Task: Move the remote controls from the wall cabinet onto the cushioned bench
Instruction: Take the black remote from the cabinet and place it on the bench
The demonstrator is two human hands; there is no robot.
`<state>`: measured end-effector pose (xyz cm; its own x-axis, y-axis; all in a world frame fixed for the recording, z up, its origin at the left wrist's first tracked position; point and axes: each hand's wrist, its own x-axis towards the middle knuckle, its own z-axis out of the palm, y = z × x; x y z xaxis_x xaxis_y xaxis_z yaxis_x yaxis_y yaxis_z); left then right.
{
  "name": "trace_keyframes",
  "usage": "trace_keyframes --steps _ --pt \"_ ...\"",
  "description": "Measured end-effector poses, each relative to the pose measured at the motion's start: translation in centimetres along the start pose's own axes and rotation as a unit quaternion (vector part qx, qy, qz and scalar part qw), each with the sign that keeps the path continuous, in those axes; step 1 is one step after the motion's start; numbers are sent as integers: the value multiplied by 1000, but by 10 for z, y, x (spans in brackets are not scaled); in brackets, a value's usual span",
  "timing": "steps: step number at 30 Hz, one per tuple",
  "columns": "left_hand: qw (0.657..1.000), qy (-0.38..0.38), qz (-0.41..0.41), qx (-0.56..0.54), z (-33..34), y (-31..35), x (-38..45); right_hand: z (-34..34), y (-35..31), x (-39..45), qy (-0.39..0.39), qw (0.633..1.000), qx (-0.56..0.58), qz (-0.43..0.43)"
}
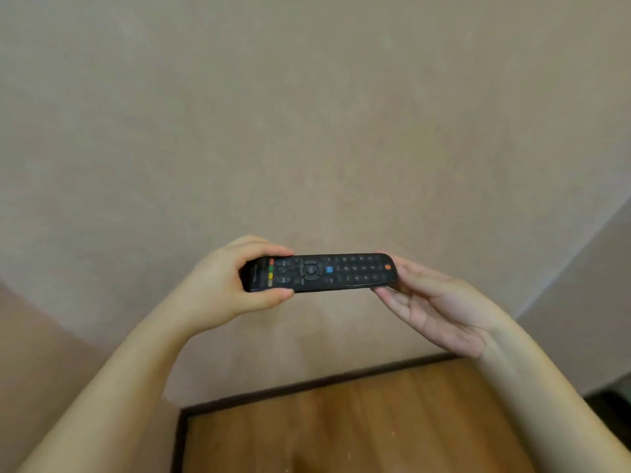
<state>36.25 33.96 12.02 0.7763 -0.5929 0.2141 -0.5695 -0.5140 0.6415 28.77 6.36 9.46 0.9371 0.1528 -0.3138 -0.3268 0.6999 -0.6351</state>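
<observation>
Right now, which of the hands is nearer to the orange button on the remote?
The right hand. Its straight fingers support the end of the remote where the orange button sits. The left hand grips the opposite end, by the coloured buttons.

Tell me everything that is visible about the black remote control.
The black remote control is long, slim and looks like plastic. It is held level in the air before a beige wall, buttons facing the camera. It has dark keys, a round pad, a blue key, coloured keys at its left end and an orange button at its right. The left hand grips one end; the right hand's fingers support the other.
</observation>
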Motion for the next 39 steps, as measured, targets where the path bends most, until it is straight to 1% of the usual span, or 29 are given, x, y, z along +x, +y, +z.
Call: trace_keyframes --steps 3,8,13,19,25,32,39 --pt "998 -45 37 -25 20 3 18 -18 5 -24 37 999 27 -28" --pt "987 -115 97 -62 56 19 48 -47 12 -69 99 991 37 -85" --pt "971 -170 144 -89 100 52 78 -75 9 -113 159 972 73 -158" --pt "943 -231 217 -102 164 122 106 -116 1 -187 239 933 118 -240" --pt "911 -294 266 -112 250 216 111 -162 -11 -280 309 884 160 -312" --pt "879 -332 329 -95 337 319 97 -219 -11 -388 342 842 199 -368" --pt "847 -363 379 -83 410 390 85 -257 -7 -459 384 797 229 -406"
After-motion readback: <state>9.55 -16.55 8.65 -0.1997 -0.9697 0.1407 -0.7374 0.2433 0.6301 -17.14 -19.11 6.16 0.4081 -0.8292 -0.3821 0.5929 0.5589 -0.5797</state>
